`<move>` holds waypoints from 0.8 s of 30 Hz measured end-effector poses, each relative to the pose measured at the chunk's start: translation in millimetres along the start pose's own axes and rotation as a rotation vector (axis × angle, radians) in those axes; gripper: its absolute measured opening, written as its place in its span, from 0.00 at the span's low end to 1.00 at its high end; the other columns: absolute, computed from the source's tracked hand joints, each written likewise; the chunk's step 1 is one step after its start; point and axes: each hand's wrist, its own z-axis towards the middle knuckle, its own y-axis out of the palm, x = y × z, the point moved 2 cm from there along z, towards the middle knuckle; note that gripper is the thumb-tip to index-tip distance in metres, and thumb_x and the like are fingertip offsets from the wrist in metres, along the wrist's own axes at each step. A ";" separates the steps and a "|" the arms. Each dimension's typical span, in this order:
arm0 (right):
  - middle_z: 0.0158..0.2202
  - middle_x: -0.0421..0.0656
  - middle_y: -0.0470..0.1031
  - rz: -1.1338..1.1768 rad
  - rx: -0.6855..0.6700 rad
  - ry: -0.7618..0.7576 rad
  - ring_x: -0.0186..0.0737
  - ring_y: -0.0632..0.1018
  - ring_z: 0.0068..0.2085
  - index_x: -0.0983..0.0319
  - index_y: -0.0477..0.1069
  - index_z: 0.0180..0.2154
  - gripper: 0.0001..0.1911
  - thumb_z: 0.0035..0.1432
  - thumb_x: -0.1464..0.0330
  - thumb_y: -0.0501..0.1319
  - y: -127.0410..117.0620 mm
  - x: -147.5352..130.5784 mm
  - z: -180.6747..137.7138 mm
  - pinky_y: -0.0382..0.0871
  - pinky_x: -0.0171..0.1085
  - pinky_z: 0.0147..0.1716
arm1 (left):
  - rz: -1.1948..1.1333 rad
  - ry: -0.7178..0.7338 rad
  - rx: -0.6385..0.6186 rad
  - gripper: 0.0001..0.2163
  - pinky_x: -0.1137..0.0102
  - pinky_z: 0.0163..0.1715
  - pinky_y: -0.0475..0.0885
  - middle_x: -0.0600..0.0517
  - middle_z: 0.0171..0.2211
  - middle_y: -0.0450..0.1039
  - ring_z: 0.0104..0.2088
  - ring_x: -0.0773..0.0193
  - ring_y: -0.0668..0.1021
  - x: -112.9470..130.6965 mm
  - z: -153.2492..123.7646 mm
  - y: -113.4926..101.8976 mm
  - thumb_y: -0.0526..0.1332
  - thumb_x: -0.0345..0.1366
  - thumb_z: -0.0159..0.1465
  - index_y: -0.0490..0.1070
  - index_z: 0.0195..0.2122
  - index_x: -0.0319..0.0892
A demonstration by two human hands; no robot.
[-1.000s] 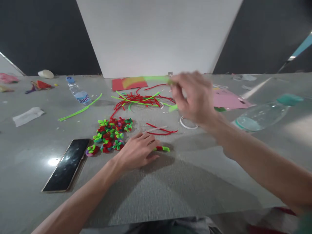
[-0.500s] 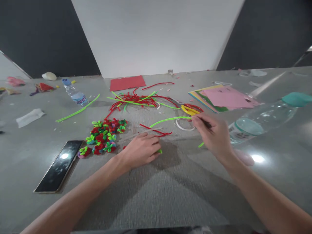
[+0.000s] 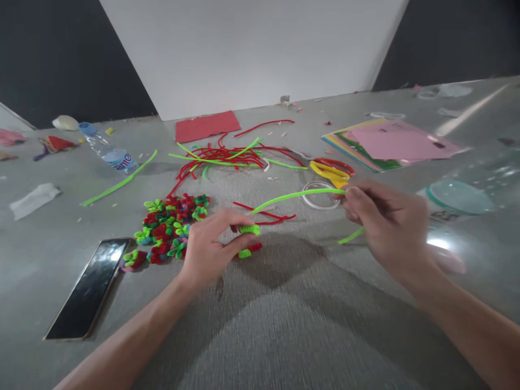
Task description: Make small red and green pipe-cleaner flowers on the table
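My left hand [image 3: 217, 238] pinches a tightly coiled green pipe cleaner [image 3: 249, 229] between thumb and fingers. Closed around one end of a straight green pipe cleaner [image 3: 298, 194] is my right hand [image 3: 385, 222]. This strand arches across to my left index finger; whether it joins the coil is hidden. Just below the left fingertips lies a short red and green coiled piece [image 3: 246, 253]. Red pipe cleaners [image 3: 276, 219] rest behind the coil. Left of that hand sits a cluster of small red and green pipe-cleaner flowers [image 3: 162, 230].
A pile of red and green pipe cleaners [image 3: 219, 157] lies at the back, with scissors [image 3: 331, 172] and a white ring [image 3: 314, 201] to its right. A phone [image 3: 87, 292] is at left. Coloured papers [image 3: 402, 143], a large bottle [image 3: 463, 195] and a small bottle [image 3: 116, 157] stand around.
My left hand has lifted and turned, showing the green coil in its pinch. My right hand has shifted right and nearer with the green strand. The camera view has tilted a little.
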 end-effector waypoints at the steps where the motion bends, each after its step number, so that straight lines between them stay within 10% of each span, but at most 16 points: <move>1: 0.22 0.35 0.62 -0.022 0.001 -0.014 0.33 0.62 0.24 0.57 0.77 0.33 0.15 0.70 0.57 0.62 0.6 -1.4 -0.3 0.53 0.38 0.24 | -0.046 -0.021 0.020 0.07 0.76 0.36 0.72 0.56 0.33 0.80 0.32 0.70 0.78 -1.3 -0.3 -0.3 0.73 0.29 0.63 0.78 0.39 0.44; 16: 0.20 0.35 0.63 -0.146 -0.023 -0.127 0.34 0.63 0.22 0.56 0.75 0.33 0.14 0.71 0.59 0.60 3.1 -5.5 -8.0 0.55 0.38 0.23 | -0.588 -0.264 0.027 0.05 0.61 0.54 0.76 0.46 0.52 0.78 0.58 0.56 0.77 -13.9 -1.2 8.2 0.72 0.31 0.62 0.80 0.38 0.45; 24: 0.22 0.35 0.68 -0.259 -0.038 -0.230 0.34 0.67 0.23 0.56 0.75 0.36 0.09 0.71 0.65 0.60 5.5 -11.4 -9.6 0.62 0.38 0.26 | -0.562 -0.359 0.039 0.06 0.71 0.37 0.80 0.48 0.38 0.82 0.38 0.64 0.82 -11.1 -2.5 10.6 0.74 0.34 0.59 0.80 0.35 0.42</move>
